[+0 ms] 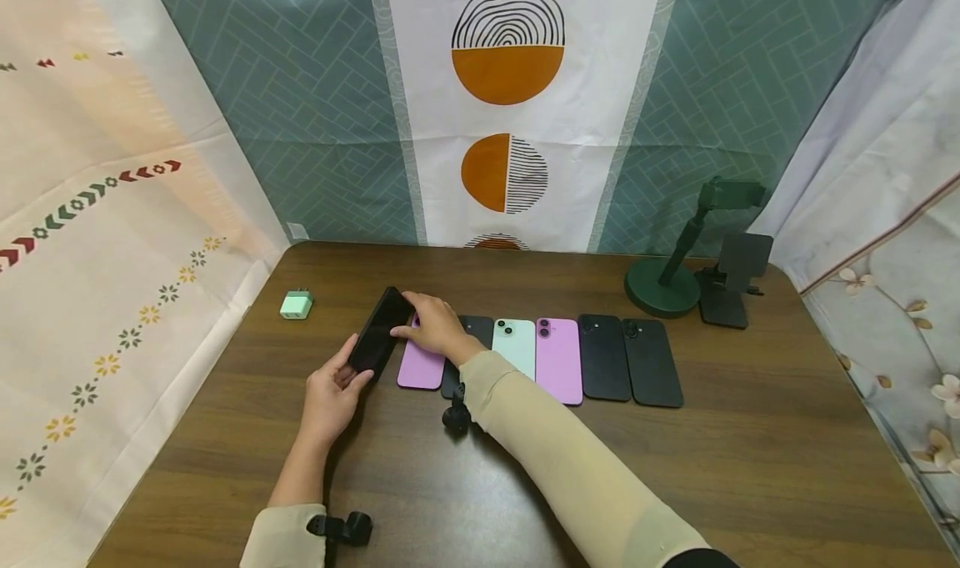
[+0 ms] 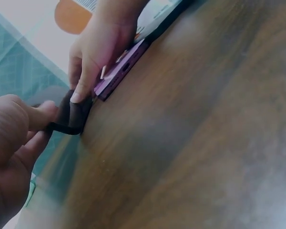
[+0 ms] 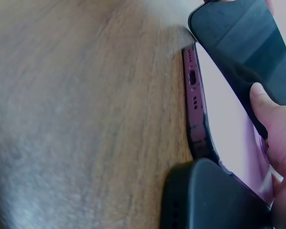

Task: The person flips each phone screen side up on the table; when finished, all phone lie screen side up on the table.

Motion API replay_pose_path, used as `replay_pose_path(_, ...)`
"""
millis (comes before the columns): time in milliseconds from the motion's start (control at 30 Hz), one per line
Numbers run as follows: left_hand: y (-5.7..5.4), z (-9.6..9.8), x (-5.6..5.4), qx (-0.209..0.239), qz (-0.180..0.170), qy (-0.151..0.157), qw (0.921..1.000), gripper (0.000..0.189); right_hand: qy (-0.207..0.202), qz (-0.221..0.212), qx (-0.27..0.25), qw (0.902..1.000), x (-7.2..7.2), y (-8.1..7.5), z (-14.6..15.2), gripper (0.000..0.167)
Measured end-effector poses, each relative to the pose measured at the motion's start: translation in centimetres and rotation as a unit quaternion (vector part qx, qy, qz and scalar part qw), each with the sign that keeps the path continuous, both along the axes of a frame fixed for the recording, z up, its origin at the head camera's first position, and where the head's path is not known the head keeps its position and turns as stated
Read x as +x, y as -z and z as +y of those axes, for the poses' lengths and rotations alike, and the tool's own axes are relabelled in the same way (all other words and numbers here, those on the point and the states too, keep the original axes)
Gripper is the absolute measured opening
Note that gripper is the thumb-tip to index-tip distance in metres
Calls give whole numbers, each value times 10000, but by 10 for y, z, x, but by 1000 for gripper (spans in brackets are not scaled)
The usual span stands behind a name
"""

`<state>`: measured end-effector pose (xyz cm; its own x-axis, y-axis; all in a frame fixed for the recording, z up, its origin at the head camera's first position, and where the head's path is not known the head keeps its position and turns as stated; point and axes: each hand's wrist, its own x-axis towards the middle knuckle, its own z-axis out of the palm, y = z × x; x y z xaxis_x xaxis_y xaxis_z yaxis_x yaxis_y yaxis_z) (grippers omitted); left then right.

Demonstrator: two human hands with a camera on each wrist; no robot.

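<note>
Between both hands is a black smartphone [image 1: 379,334], tilted with its dark glossy screen showing. My left hand [image 1: 335,393] pinches its lower left end between thumb and fingers. At the upper right edge my right hand [image 1: 435,326] grips it, the thumb lying on the screen in the right wrist view. Just right of it lies a pink phone [image 1: 421,366], back up, partly under the right hand. Further right in the row are a black phone [image 1: 480,328], mostly behind the right arm, a mint phone [image 1: 514,344], another pink phone [image 1: 558,359] and two dark phones [image 1: 604,357].
A mint charger plug [image 1: 296,304] sits at the table's far left. Toward the back right stand a dark green stand [image 1: 663,288] with a round base and a black folding phone holder [image 1: 723,305]. A patterned cloth [image 1: 506,118] hangs behind the wooden table [image 1: 750,434].
</note>
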<state>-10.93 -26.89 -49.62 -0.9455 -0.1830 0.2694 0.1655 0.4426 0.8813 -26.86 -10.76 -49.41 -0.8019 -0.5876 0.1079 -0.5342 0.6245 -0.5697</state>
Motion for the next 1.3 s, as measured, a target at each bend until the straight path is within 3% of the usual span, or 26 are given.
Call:
replay_pose_path(100,1,-3,0,229,-150,159,9995,72,-46,29,54,10000,-1,0,1,72)
replay_pose_path(233,3,-5,0,358,-245,126,9990,73,-169,111,139,9997,-2,1,2,70)
replay_pose_path(433,7,-7,-3,336,-191,85,9992,72,-329,178,152,9992,-3,1,5,71)
replay_pose_path(700,11,-16,-6,212,-139,-40,9997,72,-200,-153,55,9997,-3,1,5,73)
replay_pose_path(933,9,-19,-7,545,-725,-218,9956,69,-178,-212,120,9995,-3,-1,4,72)
replay_pose_path(1033,11,-20,-8,154,-842,-360,9957,67,-212,-250,170,9993,-4,-2,5,72)
replay_pose_path(1300,17,-24,-10,-1285,-531,-574,9886,62,-397,-289,266,9984,-3,-4,7,71)
